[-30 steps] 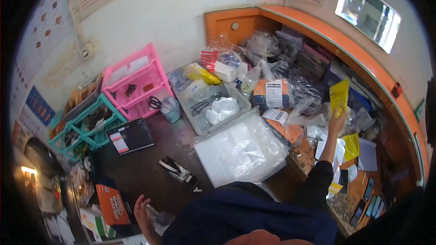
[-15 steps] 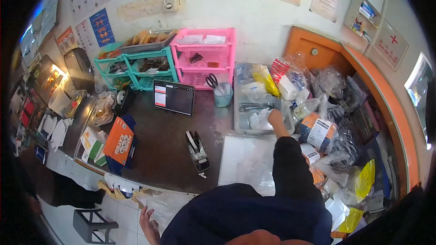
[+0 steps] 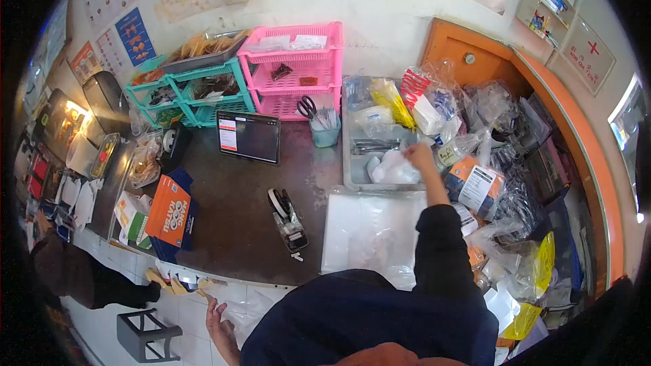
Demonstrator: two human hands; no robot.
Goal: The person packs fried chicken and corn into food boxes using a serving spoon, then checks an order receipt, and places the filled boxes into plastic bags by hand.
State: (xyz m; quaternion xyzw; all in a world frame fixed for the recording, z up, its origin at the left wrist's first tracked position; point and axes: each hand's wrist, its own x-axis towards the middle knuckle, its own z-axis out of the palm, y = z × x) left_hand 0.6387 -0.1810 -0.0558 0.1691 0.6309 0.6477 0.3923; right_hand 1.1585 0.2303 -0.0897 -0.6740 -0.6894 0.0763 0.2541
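At the right side of the grey tray, my right hand is closed with its fingers pinching the edge of a thin white plastic bag. The bag bulges up over the tray's front compartment, beside dark slim utensils. My left hand is low, off the counter's front edge, with fingers curled at a clear plastic bag that hangs beside my body. A stack of white sheets in clear plastic lies in front of the tray.
A tape dispenser and a tablet stand mid-counter. Behind are a cup with scissors, pink baskets and teal baskets. An orange box is left; bagged goods crowd the right. Another person is left, near a stool.
My right hand has shifted slightly right and lifted the white bag, so more of it shows. My left hand stays low by the clear bag. The camera view has shifted a little.
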